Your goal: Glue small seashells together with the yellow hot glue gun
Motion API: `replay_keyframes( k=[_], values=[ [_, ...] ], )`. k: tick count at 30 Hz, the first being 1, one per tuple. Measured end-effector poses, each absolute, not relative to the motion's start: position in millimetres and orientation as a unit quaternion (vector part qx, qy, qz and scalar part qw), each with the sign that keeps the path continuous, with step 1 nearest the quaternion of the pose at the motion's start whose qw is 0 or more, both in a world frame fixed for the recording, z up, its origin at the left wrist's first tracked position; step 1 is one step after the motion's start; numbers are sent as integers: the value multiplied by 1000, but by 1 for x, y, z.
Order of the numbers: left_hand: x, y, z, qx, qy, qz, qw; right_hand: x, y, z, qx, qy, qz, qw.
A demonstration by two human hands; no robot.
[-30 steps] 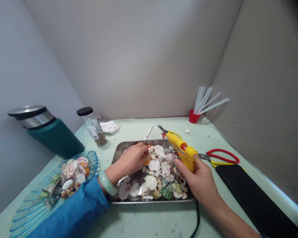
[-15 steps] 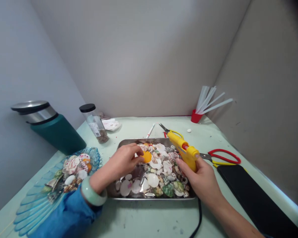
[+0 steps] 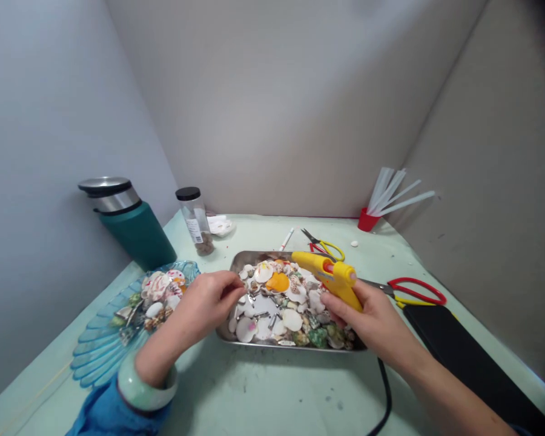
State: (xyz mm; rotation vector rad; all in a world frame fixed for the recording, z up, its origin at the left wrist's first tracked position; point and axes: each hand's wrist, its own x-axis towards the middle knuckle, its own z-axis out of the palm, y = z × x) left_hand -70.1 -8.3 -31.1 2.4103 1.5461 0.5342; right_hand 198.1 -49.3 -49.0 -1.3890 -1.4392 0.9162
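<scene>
My right hand (image 3: 367, 309) is wrapped round the handle of a yellow glue gun (image 3: 329, 272), whose nozzle points left over the metal tray (image 3: 295, 347). Seashells (image 3: 292, 320) of several colours fill the tray, an orange shell (image 3: 278, 281) among them. At the tray's left edge my left hand (image 3: 211, 301) is closed in a pinch, fingertips together; whatever they hold, if anything, is too small or hidden to name. Behind that wrist lies a blue glass shell-shaped dish (image 3: 93, 351) with a cluster of shells (image 3: 157, 293) on it.
A teal flask (image 3: 138, 233) and a clear jar (image 3: 195, 224) stand at the back left. Scissors (image 3: 327, 245), a marker (image 3: 287, 239) and a red cup of glue sticks (image 3: 369, 219) are at the back. Right of the tray lie red-handled scissors (image 3: 420, 290) and a black slab (image 3: 454, 351).
My left hand has drawn back left from the orange shell to the tray's left edge. The glue gun stays in my right hand, its nozzle lower and farther left. The view has shifted.
</scene>
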Motion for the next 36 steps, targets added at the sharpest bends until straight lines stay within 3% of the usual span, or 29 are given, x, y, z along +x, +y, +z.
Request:
replay_keyframes(
  k=[4, 11, 18, 27, 36],
  values=[
    [-72, -11, -38, 819, 534, 193, 80, 191, -48, -46, -554, -562, 368, 492],
    [-75, -6, -43, 846, 484, 221, 39, 185, -48, -64, -570, -545, 377, 485],
    [-62, 10, -49, 868, 481, 118, -22, 196, -46, -76, -569, -593, 277, 498],
    [-56, 30, -61, 881, 463, 72, -66, 199, -44, -90, -553, -598, 280, 508],
    [-68, 24, -35, 861, 493, 106, -60, 198, -43, -89, -555, -611, 267, 498]
  ],
)
